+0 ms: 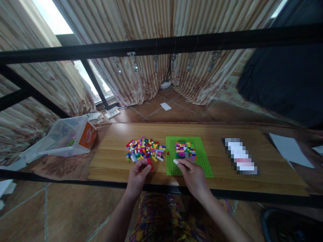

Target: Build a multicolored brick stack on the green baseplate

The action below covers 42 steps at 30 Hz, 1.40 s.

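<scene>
The left hand (138, 173), seen through my head camera, has its thumb and fingers pinched together on a red piece (149, 164), just in front of a heap of bricks. The right hand (195, 176) points inward over a green baseplate (205, 166), its thumb and fingertips closed on a small white piece (175, 161); I cannot tell whether that piece touches the plate. The remaining fingers of both hands are curled in.

The baseplate, covered in studs, lies flat on a long wood-grain board (108, 164). Near its middle I see a compact patch of multicoloured bricks (185, 149), its near side partly hidden by the right hand. A tiny red brick (168, 153) sits at the plate's left margin. To the left of the plate, loose and jumbled, spreads the pile of bricks (143, 149) in pink, yellow, orange, blue, white and green.

Farther left, a translucent bin (63, 134) with an orange label (87, 134) rests tilted, some coloured pieces inside. On the board's right part lies a flat object (241, 156), pixelated beyond my reading. Beyond the board, striped curtains (148, 27) hang behind a black bar (161, 45).
</scene>
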Tool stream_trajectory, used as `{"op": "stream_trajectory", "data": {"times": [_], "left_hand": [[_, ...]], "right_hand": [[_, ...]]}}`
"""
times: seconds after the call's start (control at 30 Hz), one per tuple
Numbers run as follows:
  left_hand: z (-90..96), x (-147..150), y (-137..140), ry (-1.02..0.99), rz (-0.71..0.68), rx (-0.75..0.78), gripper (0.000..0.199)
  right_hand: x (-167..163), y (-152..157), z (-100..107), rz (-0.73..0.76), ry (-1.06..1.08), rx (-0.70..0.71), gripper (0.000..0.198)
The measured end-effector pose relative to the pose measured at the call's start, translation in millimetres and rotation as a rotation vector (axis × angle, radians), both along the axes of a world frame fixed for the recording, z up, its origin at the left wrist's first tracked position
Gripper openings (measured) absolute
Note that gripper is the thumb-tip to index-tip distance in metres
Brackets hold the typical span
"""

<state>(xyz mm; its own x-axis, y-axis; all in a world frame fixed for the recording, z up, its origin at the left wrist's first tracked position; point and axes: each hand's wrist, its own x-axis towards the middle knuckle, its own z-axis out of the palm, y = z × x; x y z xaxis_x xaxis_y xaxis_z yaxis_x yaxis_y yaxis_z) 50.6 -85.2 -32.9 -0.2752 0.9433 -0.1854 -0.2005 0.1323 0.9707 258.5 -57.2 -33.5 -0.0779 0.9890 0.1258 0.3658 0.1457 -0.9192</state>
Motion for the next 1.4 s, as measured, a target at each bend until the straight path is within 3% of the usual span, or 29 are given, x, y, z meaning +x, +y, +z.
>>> {"op": "stream_trajectory", "data": {"times": [0.13, 0.23, 0.33, 0.7, 0.8, 0.93, 1.2, 1.4], "left_hand": [[-4.5, -19, 4, 0.258, 0.027, 0.025, 0.02], [-10.3, -27, 6, 0.426, 0.014, 0.02, 0.02], [-13.4, -30, 7, 0.55, -0.014, -0.017, 0.022], [-12.0, -31, 11, 0.883, 0.069, -0.103, 0.031], [-12.0, -29, 10, 1.0, 0.115, -0.052, 0.032], [-8.8, -13, 8, 1.162, 0.169, 0.141, 0.027], [-12.7, 64, 10, 1.189, -0.213, 0.43, 0.044], [-22.2, 81, 18, 1.236, -0.339, 0.419, 0.049]], "right_hand": [[21, 19, 6, 0.027, -0.358, 0.226, 0.025], [25, 30, 8, 0.074, -0.579, 0.293, 0.023], [25, 37, 8, 0.102, -0.669, 0.31, 0.016], [27, 42, 5, -0.026, -0.514, 0.224, 0.009], [31, 39, 8, -0.066, -0.42, 0.204, 0.013], [39, 38, 8, -0.184, -0.381, 0.228, 0.024], [27, 38, -14, -0.306, -0.508, 0.247, 0.054], [20, 35, -22, -0.344, -0.44, 0.147, 0.06]]}}
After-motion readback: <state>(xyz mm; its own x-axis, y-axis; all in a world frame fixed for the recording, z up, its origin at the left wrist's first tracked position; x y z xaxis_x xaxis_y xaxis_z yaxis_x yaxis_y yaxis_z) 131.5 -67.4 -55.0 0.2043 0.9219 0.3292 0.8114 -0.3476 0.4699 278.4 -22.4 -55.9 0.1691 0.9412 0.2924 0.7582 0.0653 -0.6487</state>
